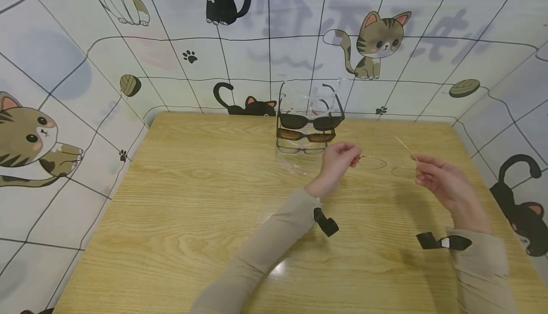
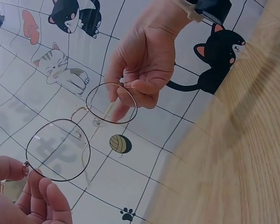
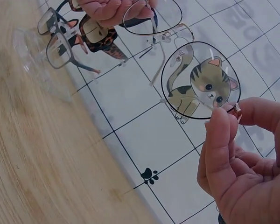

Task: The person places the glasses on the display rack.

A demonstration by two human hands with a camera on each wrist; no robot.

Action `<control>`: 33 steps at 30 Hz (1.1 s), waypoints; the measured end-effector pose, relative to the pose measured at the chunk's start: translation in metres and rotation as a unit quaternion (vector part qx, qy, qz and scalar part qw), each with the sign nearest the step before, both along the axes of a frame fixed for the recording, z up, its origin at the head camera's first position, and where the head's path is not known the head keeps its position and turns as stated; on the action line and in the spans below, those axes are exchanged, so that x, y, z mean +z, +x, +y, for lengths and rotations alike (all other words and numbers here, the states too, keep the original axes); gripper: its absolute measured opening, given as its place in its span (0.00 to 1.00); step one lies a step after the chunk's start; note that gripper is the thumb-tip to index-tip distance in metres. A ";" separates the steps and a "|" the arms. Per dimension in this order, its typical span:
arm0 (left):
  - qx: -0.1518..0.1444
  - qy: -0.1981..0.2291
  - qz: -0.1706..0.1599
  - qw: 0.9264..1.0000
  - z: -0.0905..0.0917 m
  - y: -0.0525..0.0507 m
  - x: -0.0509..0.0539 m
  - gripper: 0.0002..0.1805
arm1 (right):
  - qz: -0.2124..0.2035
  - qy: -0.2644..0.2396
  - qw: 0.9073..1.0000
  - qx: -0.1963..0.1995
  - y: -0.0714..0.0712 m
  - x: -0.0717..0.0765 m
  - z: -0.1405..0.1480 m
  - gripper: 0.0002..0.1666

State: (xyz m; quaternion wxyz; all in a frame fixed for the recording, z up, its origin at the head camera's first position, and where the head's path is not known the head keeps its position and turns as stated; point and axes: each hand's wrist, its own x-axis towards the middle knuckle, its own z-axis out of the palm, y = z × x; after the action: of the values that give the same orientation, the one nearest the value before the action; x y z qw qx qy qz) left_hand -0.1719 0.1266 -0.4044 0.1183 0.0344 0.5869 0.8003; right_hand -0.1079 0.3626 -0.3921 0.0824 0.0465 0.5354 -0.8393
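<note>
Round, thin-rimmed eyeglasses (image 3: 200, 79) with gold temples are held up in the air between both hands. At one end of the frame, near the hinge, my left hand (image 1: 339, 161) pinches them between thumb and fingers. My right hand (image 1: 443, 178) grips the opposite hinge end the same way. In the left wrist view the lenses (image 2: 58, 149) look clear and the temples stretch out behind them. Just beyond my left hand, a clear display stand (image 1: 295, 165) carries black sunglasses (image 1: 293, 122), brown-tinted sunglasses (image 1: 288, 135) and thin-framed glasses (image 1: 295, 151), one above another.
The wooden table (image 1: 180, 200) spreads in front and to the left. A wall covering (image 1: 295, 57) printed with cats and grid lines surrounds it at the back and both sides. Dark straps (image 1: 326, 222) sit on both sleeved wrists.
</note>
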 end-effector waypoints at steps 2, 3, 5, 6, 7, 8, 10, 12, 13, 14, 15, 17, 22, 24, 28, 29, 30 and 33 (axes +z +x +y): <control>-0.003 0.006 0.002 1.000 -0.002 0.001 0.003 0.06 | 0.004 0.014 1.000 -0.001 0.001 0.002 -0.002 0.18; -0.005 0.008 0.004 1.000 -0.002 0.001 0.004 0.06 | 0.007 0.018 1.000 -0.001 0.001 0.003 -0.002 0.18; -0.008 0.013 0.007 1.000 -0.004 0.002 0.008 0.07 | 0.019 0.014 1.000 -0.002 0.002 0.006 -0.004 0.17; -0.008 0.015 0.010 1.000 -0.005 0.002 0.010 0.07 | 0.027 0.009 1.000 -0.001 0.002 0.007 -0.004 0.18; -0.007 0.017 0.016 1.000 -0.006 0.002 0.013 0.07 | 0.037 0.002 0.999 -0.001 0.002 0.008 -0.005 0.18; -0.007 0.018 0.021 1.000 -0.008 0.003 0.016 0.08 | 0.045 -0.002 0.999 0.000 0.002 0.009 -0.006 0.18; -0.006 0.023 0.027 0.999 -0.010 0.003 0.022 0.08 | 0.064 -0.016 0.998 0.005 0.002 0.012 -0.007 0.19; -0.005 0.023 0.036 0.999 -0.013 0.003 0.027 0.08 | 0.076 -0.022 0.997 0.008 0.002 0.017 -0.009 0.19; -0.005 0.023 0.040 0.999 -0.015 0.003 0.031 0.08 | 0.079 -0.027 0.996 0.011 0.002 0.020 -0.010 0.20; -0.004 0.023 0.043 0.999 -0.016 0.003 0.034 0.08 | 0.083 -0.030 0.996 0.013 0.002 0.023 -0.011 0.20; -0.004 0.023 0.049 0.999 -0.018 0.003 0.037 0.08 | 0.086 -0.034 0.996 0.015 0.002 0.026 -0.012 0.20; -0.001 0.019 0.059 0.998 -0.021 0.003 0.043 0.08 | 0.087 -0.041 0.995 0.019 0.001 0.032 -0.014 0.20; 0.002 0.006 0.087 0.996 -0.030 0.002 0.060 0.08 | 0.095 -0.038 0.994 0.033 -0.002 0.048 -0.019 0.20; 0.004 0.001 0.098 0.995 -0.033 0.002 0.066 0.07 | 0.095 -0.035 0.994 0.034 -0.004 0.054 -0.021 0.19; 0.011 -0.001 0.120 0.993 -0.041 0.000 0.077 0.08 | 0.089 -0.047 0.994 0.035 -0.008 0.064 -0.026 0.17; 0.010 -0.001 0.123 0.992 -0.043 -0.001 0.079 0.08 | 0.088 -0.043 0.995 0.031 -0.010 0.066 -0.028 0.16; 0.010 0.001 0.125 0.992 -0.045 -0.002 0.081 0.08 | 0.088 -0.035 0.995 0.027 -0.011 0.068 -0.031 0.16; 0.010 0.002 0.129 0.992 -0.051 -0.005 0.086 0.09 | 0.089 -0.020 0.996 0.022 -0.016 0.075 -0.038 0.15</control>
State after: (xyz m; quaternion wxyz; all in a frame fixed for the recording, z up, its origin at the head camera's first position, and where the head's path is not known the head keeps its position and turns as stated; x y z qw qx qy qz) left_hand -0.1765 0.0754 -0.3182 0.0339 0.1320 0.5956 0.7916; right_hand -0.1239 0.3248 -0.3168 0.0541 -0.0422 0.5243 -0.8488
